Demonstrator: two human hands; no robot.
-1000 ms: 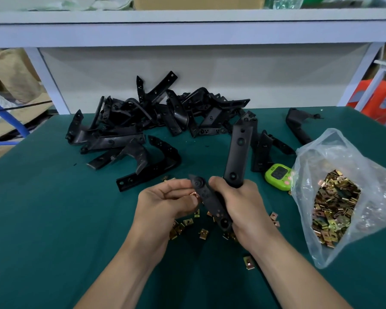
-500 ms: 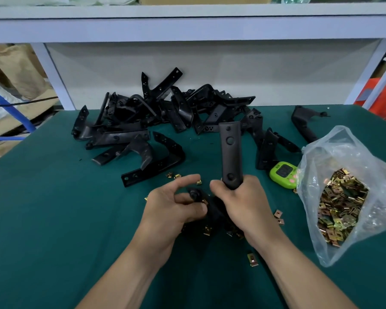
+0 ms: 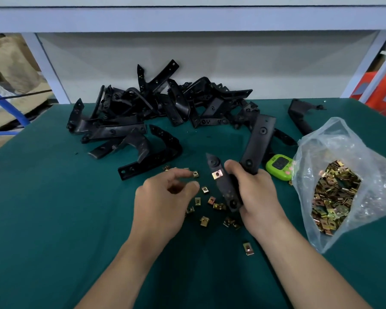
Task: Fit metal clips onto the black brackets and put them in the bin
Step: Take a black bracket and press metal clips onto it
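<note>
The black bracket [image 3: 257, 141], with a metal clip [image 3: 217, 175] seated on its nearer arm, is held just above the green table [image 3: 54, 208] in the curled fingers of the right hand [image 3: 257, 197], while the left hand [image 3: 163, 201] hovers beside it over loose clips [image 3: 211, 200], thumb and forefinger apart, holding nothing.

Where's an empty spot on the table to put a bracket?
Bare cloth lies left of the left hand, in front of the bracket pile. Crowded: loose clips between the hands, and the bag and timer beyond the right hand.
</note>
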